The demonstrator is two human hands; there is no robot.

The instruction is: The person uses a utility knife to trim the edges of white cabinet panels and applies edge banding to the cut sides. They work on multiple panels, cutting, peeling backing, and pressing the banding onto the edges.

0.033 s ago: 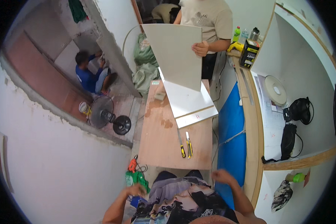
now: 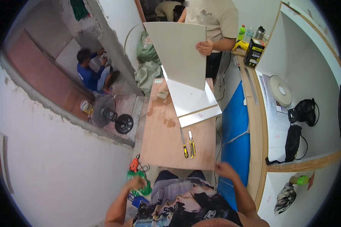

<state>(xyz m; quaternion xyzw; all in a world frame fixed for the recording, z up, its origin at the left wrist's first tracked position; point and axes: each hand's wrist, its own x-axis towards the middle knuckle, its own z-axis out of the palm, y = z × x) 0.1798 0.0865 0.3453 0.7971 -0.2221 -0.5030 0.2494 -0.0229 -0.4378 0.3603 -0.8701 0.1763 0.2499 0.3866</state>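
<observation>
My left hand (image 2: 136, 184) is raised beside my lap, above a green bag (image 2: 142, 184) on the floor. My right hand (image 2: 225, 170) hovers by the near right corner of the wooden work table (image 2: 163, 147). Both hands are blurred and their fingers do not show clearly; nothing visible sticks out of either. On the table lie a file with a yellow-black handle (image 2: 185, 149) and a yellow-black utility knife (image 2: 192, 145), side by side. Beyond them rests a white board (image 2: 193, 100). A co-worker's hand (image 2: 204, 48) steadies an upright pale panel (image 2: 180, 53) on it.
A blue-covered panel (image 2: 235, 143) and a wooden ledge (image 2: 255, 132) run along the right, beside a white cabinet with black bags (image 2: 292, 142). A fan (image 2: 109, 113) stands at left, near a crouching person in blue (image 2: 89, 73). An orange power tool (image 2: 135, 163) lies on the floor.
Both my hands have risen slightly, the left one also shifting a little leftward. The view has tilted slightly, so the table sits higher in it. The tools on it have not moved.
</observation>
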